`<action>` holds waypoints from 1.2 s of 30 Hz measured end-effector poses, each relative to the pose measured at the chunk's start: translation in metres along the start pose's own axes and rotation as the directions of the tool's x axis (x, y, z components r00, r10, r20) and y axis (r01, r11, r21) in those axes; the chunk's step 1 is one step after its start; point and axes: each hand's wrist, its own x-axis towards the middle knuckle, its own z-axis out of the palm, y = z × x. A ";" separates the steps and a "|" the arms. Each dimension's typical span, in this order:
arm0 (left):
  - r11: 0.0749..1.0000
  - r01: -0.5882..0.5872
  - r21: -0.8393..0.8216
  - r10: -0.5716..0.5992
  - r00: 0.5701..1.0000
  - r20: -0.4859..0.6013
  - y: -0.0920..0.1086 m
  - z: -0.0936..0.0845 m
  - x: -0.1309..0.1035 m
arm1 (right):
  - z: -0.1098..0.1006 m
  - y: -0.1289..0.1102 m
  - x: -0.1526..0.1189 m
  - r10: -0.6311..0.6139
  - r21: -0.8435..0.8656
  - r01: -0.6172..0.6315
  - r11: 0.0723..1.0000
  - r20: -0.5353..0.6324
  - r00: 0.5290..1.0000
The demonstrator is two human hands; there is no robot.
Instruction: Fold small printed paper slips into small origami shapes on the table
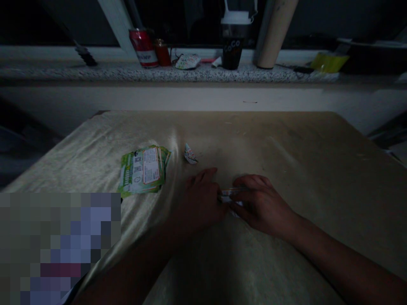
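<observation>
Near the middle of the table, my left hand point(205, 197) and my right hand point(256, 201) meet over a small piece of folded printed paper point(226, 194). Both hands grip it, the left at its left end and the right at its right side, with fingers bent around it. Much of the paper is hidden by the fingers. Beyond my left hand stands a small folded paper shape point(190, 154) with a pointed top. Farther left lies a stack of green printed leaflets point(144, 169), slightly fanned out.
A pale cloth covers the table point(311, 169). On the stone windowsill point(121, 74) stand a red can point(143, 48), a small red jar point(163, 53), a crumpled wrapper point(188, 62), a lidded drink cup point(234, 44) and a yellow packet point(329, 62). Pixelation covers the lower left corner.
</observation>
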 end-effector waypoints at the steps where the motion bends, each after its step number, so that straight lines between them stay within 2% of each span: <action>1: 1.000 0.007 -0.002 -0.007 1.000 0.005 -0.001 0.000 0.001 | 0.001 0.001 0.000 -0.002 -0.004 0.002 1.000 -0.003 1.000; 8: 1.000 0.025 -0.019 -0.024 0.997 0.073 -0.002 -0.011 0.007 | 0.003 0.000 -0.001 0.013 -0.015 -0.013 1.000 0.005 1.000; 13: 1.000 0.027 -0.006 -0.026 0.997 0.073 -0.005 -0.016 0.011 | 0.003 -0.001 -0.001 0.014 -0.004 -0.014 1.000 -0.006 1.000; 18: 0.990 0.139 -0.003 -0.138 0.987 0.080 -0.014 -0.019 0.011 | 0.003 0.000 -0.001 0.014 -0.003 -0.014 1.000 -0.006 1.000; 24: 0.990 0.139 -0.030 -0.139 0.990 0.014 -0.015 -0.019 0.004 | 0.004 0.002 0.000 0.002 -0.010 -0.003 1.000 -0.023 1.000; 27: 0.992 0.098 -0.080 -0.103 0.993 -0.059 -0.013 -0.017 0.001 | 0.004 0.002 -0.001 0.005 -0.002 -0.005 1.000 -0.025 1.000; 31: 0.974 -0.038 -0.222 0.014 0.994 -0.107 -0.006 -0.009 -0.003 | 0.001 0.000 -0.001 0.009 0.014 -0.009 1.000 0.005 1.000; 33: 0.968 -0.116 -0.225 0.099 0.992 -0.083 -0.002 -0.003 -0.005 | 0.000 -0.001 -0.001 0.012 0.016 -0.012 1.000 0.014 1.000; 36: 0.973 -0.178 -0.146 0.177 0.984 -0.018 0.002 0.006 -0.007 | -0.001 -0.001 -0.002 0.012 0.024 -0.013 1.000 0.013 1.000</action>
